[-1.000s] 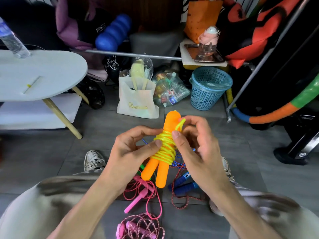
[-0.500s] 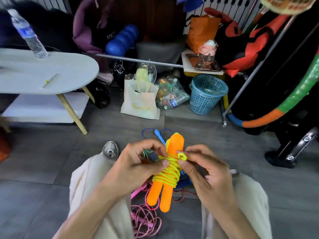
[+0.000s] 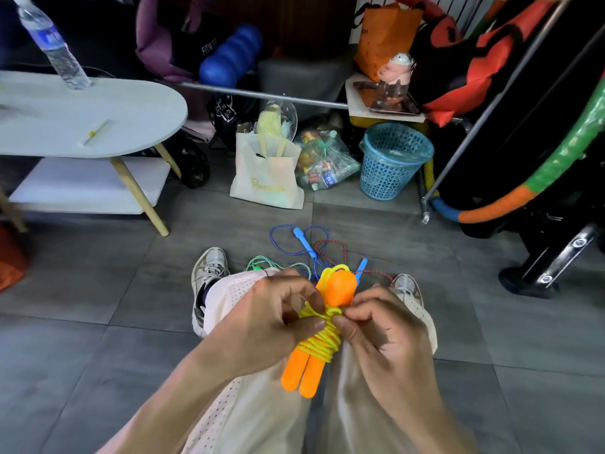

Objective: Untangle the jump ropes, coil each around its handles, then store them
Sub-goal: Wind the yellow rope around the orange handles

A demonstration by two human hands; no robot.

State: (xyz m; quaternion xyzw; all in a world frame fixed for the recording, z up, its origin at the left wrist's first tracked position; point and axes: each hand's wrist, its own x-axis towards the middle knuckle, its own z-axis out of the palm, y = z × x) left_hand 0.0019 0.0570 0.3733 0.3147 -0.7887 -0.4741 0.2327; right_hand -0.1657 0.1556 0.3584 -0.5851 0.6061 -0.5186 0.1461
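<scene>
The orange handles (image 3: 302,371), wound with yellow rope (image 3: 322,342), are gripped by the left hand (image 3: 271,322). The rope's end is pinched by the right hand (image 3: 386,335). Other ropes (image 3: 314,250) are left tangled on the floor (image 3: 98,290).

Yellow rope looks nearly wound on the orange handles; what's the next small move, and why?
Probably tuck the loose end under the top turns and pull it snug. The yellow rope is already coiled round the orange handles, the left hand grips the bundle, and the right hand pinches a small loop at the top of the coil. Unsecured, it would likely unwind before storing.
</scene>
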